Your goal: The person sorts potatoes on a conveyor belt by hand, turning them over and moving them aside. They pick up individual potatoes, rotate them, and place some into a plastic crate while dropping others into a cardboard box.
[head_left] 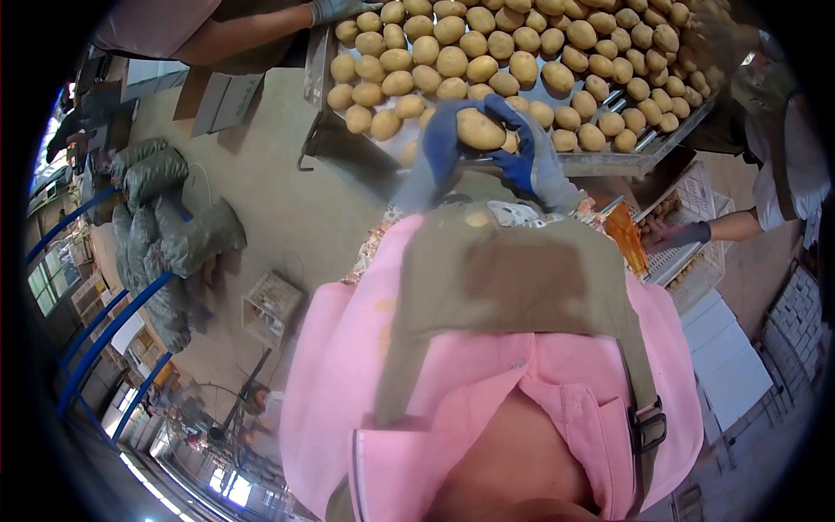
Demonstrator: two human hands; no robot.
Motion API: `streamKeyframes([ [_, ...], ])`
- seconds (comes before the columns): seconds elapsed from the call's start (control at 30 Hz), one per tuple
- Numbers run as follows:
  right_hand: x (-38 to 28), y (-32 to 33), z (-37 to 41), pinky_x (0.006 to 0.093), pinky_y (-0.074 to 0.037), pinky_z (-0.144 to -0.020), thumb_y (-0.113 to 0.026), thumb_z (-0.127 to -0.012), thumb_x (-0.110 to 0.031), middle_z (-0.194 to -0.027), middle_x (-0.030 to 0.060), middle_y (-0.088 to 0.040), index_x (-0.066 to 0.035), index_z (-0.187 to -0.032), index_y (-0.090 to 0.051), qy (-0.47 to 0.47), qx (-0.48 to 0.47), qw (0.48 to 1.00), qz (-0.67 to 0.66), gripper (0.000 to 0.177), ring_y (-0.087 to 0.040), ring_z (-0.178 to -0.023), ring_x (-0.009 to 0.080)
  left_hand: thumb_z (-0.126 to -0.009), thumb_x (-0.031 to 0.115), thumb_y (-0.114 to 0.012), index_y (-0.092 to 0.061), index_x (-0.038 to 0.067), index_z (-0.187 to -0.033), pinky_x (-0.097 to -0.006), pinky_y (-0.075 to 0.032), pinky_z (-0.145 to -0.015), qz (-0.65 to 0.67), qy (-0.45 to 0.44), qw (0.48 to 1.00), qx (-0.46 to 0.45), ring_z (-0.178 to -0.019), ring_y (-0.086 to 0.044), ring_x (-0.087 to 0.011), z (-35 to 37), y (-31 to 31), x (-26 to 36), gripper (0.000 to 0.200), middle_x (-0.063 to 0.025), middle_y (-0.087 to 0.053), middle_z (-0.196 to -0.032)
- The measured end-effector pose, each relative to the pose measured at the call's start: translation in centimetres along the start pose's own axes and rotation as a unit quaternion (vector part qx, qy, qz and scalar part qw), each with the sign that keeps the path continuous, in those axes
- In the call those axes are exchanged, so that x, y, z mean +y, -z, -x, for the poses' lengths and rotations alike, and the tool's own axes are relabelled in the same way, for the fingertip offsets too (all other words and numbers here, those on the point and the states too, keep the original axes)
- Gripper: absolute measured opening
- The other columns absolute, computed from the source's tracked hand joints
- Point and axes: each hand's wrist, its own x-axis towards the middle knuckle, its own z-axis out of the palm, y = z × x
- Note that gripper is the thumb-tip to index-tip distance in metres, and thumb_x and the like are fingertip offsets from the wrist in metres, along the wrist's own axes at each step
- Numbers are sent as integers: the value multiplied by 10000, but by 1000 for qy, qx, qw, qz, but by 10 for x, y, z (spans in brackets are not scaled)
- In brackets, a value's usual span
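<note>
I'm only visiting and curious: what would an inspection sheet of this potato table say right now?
Surface: metal sorting table, covered with loose potatoes.
Job's things: one held potato, at the table's near edge.
Clutter: white crate at right; cardboard boxes, grey sacks and a floor crate at left.
Hands: left hand and right hand, both gloved, wrapped round the held potato.
Cables: nothing seen.
Surroundings: one co-worker's gloved hand at the table's far corner; a second co-worker's hand at the white crate; concrete floor.
</note>
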Motion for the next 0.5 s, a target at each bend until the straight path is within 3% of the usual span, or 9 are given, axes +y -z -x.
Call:
streamKeyframes([
  [0.03,3,0,-1,355,-426,-996,-764,-772,-146,-1286,124,-547,-57,-1336,-464,0,0,1000,0,645,-546,-1164,256,-864,128,-663,-538,-5,-1142,-336,-509,-834,0,-1,1000,0,-986,-599,-200,0,-5,-9,332,-130,-574,-1177],
  [0.1,9,-1,-1,348,-399,-1031,-727,-805,-99,-1260,115,-547,-30,-1411,-383,35,-10,999,-36,700,-506,-1202,246,-863,161,-651,-410,-5,-1297,-308,-517,-846,157,89,976,118,-1058,-589,-225,-3,-18,-21,523,-135,-580,-1172],
  [0.23,12,-8,1,363,-406,-1033,-711,-805,-72,-1362,151,-492,-46,-1427,-343,-5,25,999,-36,724,-486,-1262,261,-866,238,-645,-375,2,-1337,-316,-512,-862,68,87,991,76,-1066,-581,-233,5,-18,0,592,-139,-549,-1218],
  [0.3,2,-8,0,361,-397,-1048,-688,-810,-48,-1383,159,-465,-48,-1445,-315,-12,41,991,-129,736,-459,-1290,264,-831,265,-674,-369,4,-1352,-327,-501,-894,-41,63,996,-38,-1104,-558,-222,1,-6,-16,658,-152,-525,-1254],
  [0.33,-5,-7,0,361,-397,-1048,-688,-810,-48,-1383,159,-465,-48,-1445,-315,-11,42,991,-129,736,-459,-1290,264,-831,265,-674,-369,4,-1352,-327,-501,-894,-40,62,997,-39,-1104,-558,-222,-1,-4,-28,658,-152,-525,-1254],
  [0.4,-16,-5,-2,362,-391,-1057,-673,-807,-22,-1393,155,-452,-45,-1445,-318,-71,7,981,-179,730,-455,-1290,258,-817,278,-694,-380,6,-1336,-333,-502,-895,244,66,967,-45,-1106,-558,-213,-8,-4,-37,665,-152,-510,-1265],
  [0.5,-22,-8,-2,351,-389,-1048,-711,-804,-75,-1375,141,-438,-31,-1413,-372,-72,11,988,-137,698,-457,-1259,228,-782,209,-745,-393,13,-1320,-329,-511,-882,154,12,988,16,-1071,-581,-211,1,-10,-11,672,-139,-524,-1238],
])
